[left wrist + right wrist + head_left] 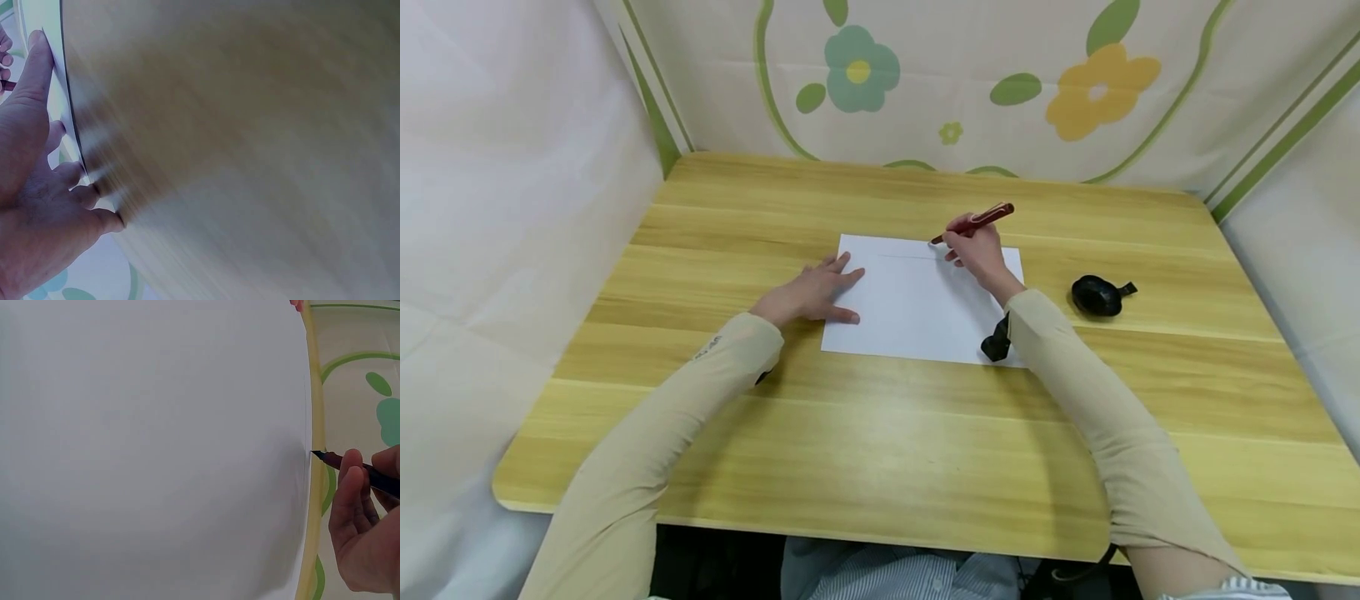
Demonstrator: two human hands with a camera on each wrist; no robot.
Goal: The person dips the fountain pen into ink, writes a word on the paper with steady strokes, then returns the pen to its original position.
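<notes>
A white sheet of paper [910, 312] lies on the wooden table, with a thin line running along near its far edge. My left hand [820, 292] rests on the sheet's left edge, its fingers spread and fairly straight. In the left wrist view, the left thumb [39, 69] lies over the paper's border. My right hand [977, 250] pinches a dark red fountain pen [994, 214] over the far part of the sheet. The dark, pointed nib [317, 454] is right at the paper near that far edge, and the pen's back end slants up to the right.
A black rounded object with a short tab [1097, 296] sits on the table [880, 450] to the right of the paper. Black wrist gear [996, 340] shows by the right cuff. A flower-patterned cloth [925, 83] hangs behind the table, and white cloth borders both sides.
</notes>
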